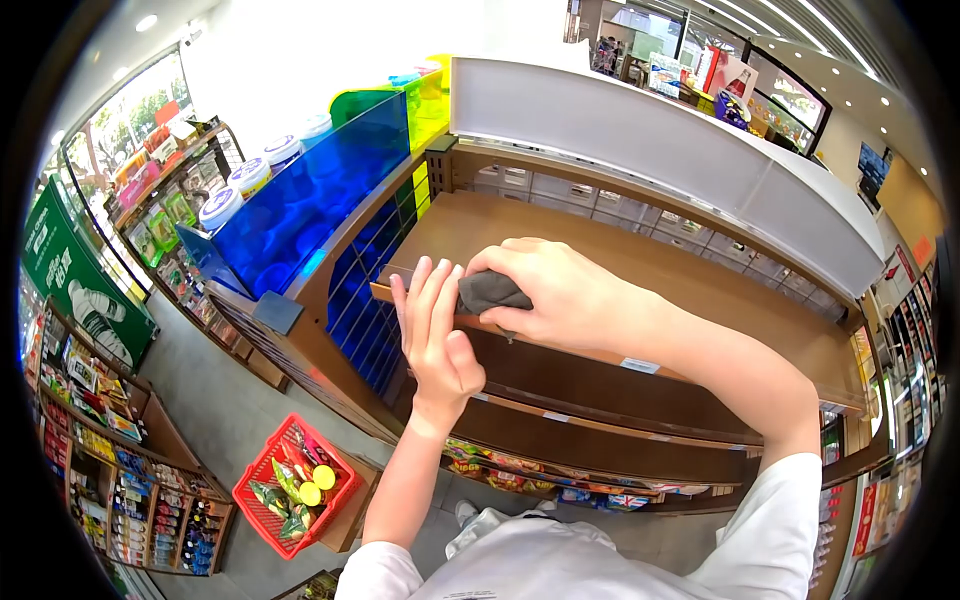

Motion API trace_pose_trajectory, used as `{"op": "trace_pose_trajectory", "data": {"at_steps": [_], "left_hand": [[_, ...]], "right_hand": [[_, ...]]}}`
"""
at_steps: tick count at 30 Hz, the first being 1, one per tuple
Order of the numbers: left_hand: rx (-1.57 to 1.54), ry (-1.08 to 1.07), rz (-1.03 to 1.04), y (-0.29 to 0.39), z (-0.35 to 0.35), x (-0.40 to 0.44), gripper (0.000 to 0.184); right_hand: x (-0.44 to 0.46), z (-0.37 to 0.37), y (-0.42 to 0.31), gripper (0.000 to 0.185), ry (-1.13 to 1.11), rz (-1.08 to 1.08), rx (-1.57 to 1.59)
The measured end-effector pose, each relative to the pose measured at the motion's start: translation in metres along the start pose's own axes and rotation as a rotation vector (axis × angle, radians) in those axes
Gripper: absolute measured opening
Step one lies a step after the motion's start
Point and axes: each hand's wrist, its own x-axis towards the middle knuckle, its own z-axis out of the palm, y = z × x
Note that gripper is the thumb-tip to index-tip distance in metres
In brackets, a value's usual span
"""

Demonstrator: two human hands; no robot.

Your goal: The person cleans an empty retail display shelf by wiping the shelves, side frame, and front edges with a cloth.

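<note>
My right hand [545, 285] is closed around a dark grey cloth [492, 291], at the front edge of the brown shelf [590, 245]. Part of the cloth is hidden under the fingers. My left hand [437, 335] is held up just left of the cloth, its fingers stretched out and nothing in its palm. The fingertips are by the shelf's left front corner; whether they touch the edge strip I cannot tell. A small label [640, 366] sits on the front edge to the right.
A translucent blue panel [310, 190] stands on the left with white-lidded tubs [248, 176] behind it. A red basket [262, 490] of packaged goods is on the lower left. Lower shelves [560, 385] lie beneath, with snack bags [490, 470] at the bottom. A white panel [640, 130] runs along the top.
</note>
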Motion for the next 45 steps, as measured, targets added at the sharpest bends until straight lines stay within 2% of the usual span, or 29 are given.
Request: {"op": "trace_pose_trajectory", "data": {"at_steps": [2,4,7,23,25,28,34,43,45], "left_hand": [[0.000,0.005,0.022,-0.004,0.003,0.000,0.056],[0.015,0.028,0.007,-0.002,0.002,0.002,0.069],[0.032,0.023,0.007,-0.003,0.002,0.001,0.070],[0.033,0.034,-0.007,-0.002,0.003,0.001,0.068],[0.009,0.041,0.008,-0.004,0.003,0.000,0.055],[-0.006,0.020,-0.005,-0.004,0.001,-0.001,0.052],[0.114,-0.063,0.019,0.019,0.002,0.000,0.052],[0.057,-0.059,-0.019,0.012,0.002,-0.004,0.047],[0.078,-0.058,-0.025,0.015,0.002,-0.002,0.052]], "right_hand": [[-0.002,0.000,0.000,0.040,0.013,-0.003,-0.015],[-0.005,0.001,0.000,0.040,0.022,-0.009,-0.028],[-0.012,-0.001,0.001,0.040,0.011,0.000,-0.053],[-0.040,-0.014,0.002,0.038,0.043,0.006,-0.035],[-0.041,-0.014,0.002,0.037,0.047,0.009,-0.026],[-0.044,-0.016,0.002,0.037,0.057,-0.001,-0.024],[-0.045,-0.019,0.002,0.040,0.006,0.051,-0.007],[-0.048,-0.020,0.002,0.037,0.058,0.006,-0.040],[-0.051,-0.022,0.003,0.039,-0.011,0.058,-0.005]]}}
